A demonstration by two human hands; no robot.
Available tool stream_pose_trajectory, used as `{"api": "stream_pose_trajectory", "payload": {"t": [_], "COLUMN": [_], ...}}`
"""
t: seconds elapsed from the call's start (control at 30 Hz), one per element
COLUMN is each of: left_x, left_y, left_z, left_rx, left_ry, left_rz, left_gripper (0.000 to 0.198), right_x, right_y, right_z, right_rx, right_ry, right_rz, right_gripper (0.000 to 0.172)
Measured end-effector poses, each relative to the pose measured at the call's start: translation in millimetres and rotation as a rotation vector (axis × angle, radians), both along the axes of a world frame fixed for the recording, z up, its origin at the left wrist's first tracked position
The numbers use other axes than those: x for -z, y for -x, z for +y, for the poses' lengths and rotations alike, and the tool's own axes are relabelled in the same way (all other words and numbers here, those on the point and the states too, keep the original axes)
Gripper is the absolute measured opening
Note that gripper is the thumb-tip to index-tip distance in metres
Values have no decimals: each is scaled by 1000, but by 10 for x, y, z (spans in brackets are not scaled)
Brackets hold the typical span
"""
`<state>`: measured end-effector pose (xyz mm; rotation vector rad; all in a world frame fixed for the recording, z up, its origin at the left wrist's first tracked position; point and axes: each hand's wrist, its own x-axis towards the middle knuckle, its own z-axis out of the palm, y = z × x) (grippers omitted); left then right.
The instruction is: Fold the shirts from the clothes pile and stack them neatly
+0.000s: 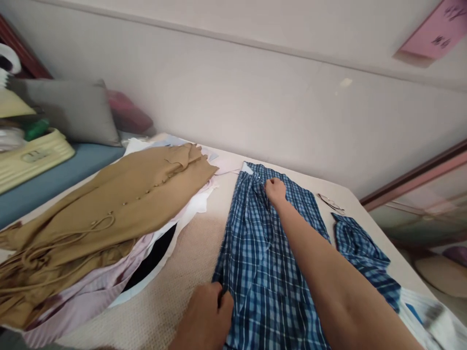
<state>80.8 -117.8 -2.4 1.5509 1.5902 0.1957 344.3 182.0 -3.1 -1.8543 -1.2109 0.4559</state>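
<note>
A blue plaid garment (255, 243) lies lengthwise in front of me, with a small white patch at its far end. My right hand (275, 190) reaches across it, its fingers closed on the fabric near that far end. Low in the view, my left hand (207, 311) is closed on the garment's left edge. A second piece of the same plaid cloth (359, 248) lies bunched to the right, beyond my forearm; whether it joins the main piece is hidden.
To the left, a tan buttoned garment (146, 184) with cords covers pink, white and black clothes. Glasses (331, 203) lie by the right edge of the beige surface (197, 243). A wall (255, 97) runs behind. A grey cushion (73, 107) and yellow basket (40, 155) stand far left.
</note>
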Motion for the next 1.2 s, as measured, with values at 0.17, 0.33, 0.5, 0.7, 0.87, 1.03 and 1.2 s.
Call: {"api": "stream_pose_trajectory", "payload": {"t": [0.17, 0.33, 0.5, 0.7, 0.87, 1.03, 1.2], "left_x": [28, 31, -24, -20, 82, 74, 19], "left_y": [15, 20, 0, 11, 26, 12, -8], "left_z": [-1, 17, 15, -29, -34, -31, -34], "left_rx": [2, -5, -2, 10, 20, 23, 12], "left_ry": [16, 16, 31, 29, 22, 14, 27], "left_rz": [-26, -4, -9, 2, -23, -24, 8], "left_gripper": [36, 37, 37, 37, 35, 36, 35], "right_x": [21, 108, 150, 43, 91, 281, 278], "right_y": [163, 280, 494, 439, 163, 270, 266], "right_z": [-23, -5, -132, -72, -94, -309, -366], "right_rx": [100, 74, -26, 209, 204, 72, 13], "right_ry": [176, 286, 168, 305, 414, 352, 264], "right_rz": [-315, -489, -643, -509, -517, -671, -789], "right_gripper": [23, 31, 30, 47, 52, 50, 46]}}
